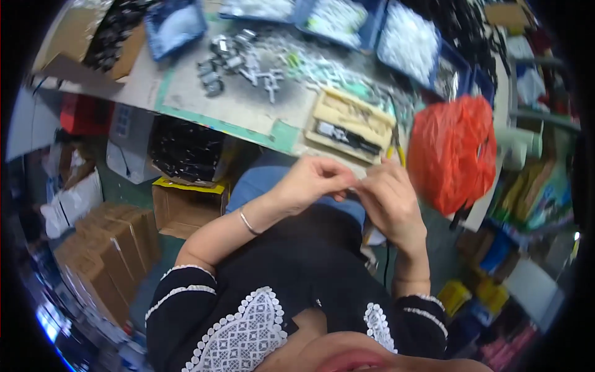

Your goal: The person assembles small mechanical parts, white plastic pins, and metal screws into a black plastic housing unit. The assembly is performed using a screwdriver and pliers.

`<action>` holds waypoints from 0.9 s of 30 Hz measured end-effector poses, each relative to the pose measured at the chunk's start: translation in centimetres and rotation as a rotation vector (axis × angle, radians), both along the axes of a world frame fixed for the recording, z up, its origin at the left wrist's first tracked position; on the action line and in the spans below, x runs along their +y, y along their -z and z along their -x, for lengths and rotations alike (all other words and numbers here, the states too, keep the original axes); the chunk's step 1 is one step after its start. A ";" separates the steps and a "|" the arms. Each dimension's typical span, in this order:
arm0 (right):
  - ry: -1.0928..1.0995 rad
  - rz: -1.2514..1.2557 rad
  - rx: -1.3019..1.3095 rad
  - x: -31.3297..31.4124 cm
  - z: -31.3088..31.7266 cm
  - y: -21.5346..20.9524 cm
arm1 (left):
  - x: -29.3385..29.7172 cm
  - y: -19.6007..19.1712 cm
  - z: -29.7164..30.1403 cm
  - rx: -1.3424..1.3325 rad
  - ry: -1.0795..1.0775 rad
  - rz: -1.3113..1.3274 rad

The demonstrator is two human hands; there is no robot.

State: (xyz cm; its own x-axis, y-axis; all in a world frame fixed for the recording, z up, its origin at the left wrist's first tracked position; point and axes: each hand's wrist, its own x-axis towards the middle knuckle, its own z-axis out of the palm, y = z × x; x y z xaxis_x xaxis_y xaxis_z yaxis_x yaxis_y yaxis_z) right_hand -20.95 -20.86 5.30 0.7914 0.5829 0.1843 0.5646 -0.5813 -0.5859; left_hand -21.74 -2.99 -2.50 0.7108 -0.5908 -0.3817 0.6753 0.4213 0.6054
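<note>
Left hand (313, 177) and right hand (387, 198) pinched together on something too small to identify; could slip into the lap below, away from the wooden tray (347, 124) just beyond.

Only one view is given, taken from a fisheye camera worn on the head. It is directed steeply downward and slightly forward. The hands (353, 189) are seen very near, and the worktop (248, 102) is placed above them, farther away.
</note>
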 end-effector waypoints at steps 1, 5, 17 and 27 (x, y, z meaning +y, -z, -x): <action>0.010 0.034 -0.085 -0.2 0.0 0.7 | 0.1 0.0 -0.1 -0.039 -0.021 -0.059; 0.393 0.009 -0.187 -1.5 -0.7 4.5 | 0.5 -0.2 -1.8 -0.921 -0.292 -0.780; 0.348 0.057 -0.230 -0.4 -2.3 7.4 | 0.6 2.9 -3.4 -1.696 -0.303 -1.258; 0.335 0.093 -0.078 -0.9 -2.5 6.5 | 0.7 2.9 -3.4 -1.762 -0.310 -1.262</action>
State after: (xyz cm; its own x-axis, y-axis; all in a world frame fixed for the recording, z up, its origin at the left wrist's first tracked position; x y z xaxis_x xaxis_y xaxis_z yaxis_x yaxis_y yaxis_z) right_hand -18.49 -21.78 -1.18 0.9271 0.3103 0.2103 0.3745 -0.7905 -0.4846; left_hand -18.31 -2.29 -5.41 0.6631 -0.4528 0.5961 -0.7134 -0.6234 0.3201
